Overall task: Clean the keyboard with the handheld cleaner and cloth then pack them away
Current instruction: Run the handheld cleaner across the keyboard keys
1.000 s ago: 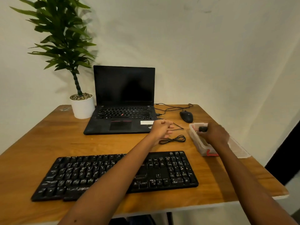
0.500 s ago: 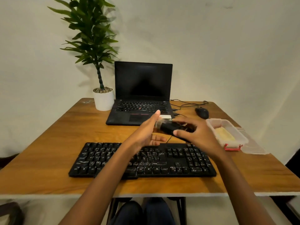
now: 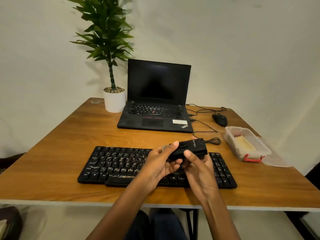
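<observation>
The black keyboard [image 3: 121,163] lies across the near part of the wooden table [image 3: 69,135]. Above its right half I hold the black handheld cleaner [image 3: 190,148] in both hands. My left hand [image 3: 159,163] grips its left end, thumb on top. My right hand [image 3: 199,167] holds it from below and the right, thumb on its side. A clear plastic box [image 3: 259,153] with a red clasp stands open at the right, and a yellow cloth [image 3: 245,144] lies inside it.
An open black laptop [image 3: 155,104] stands at the back, a potted plant [image 3: 114,99] to its left. A black mouse [image 3: 220,119] and loose cables [image 3: 213,141] lie behind the box. The box lid [image 3: 275,161] rests at the table's right edge.
My right hand lifted the cleaner out of the box and brought it left over the keyboard. My left hand came back and took hold of it too. The view shifted left and down.
</observation>
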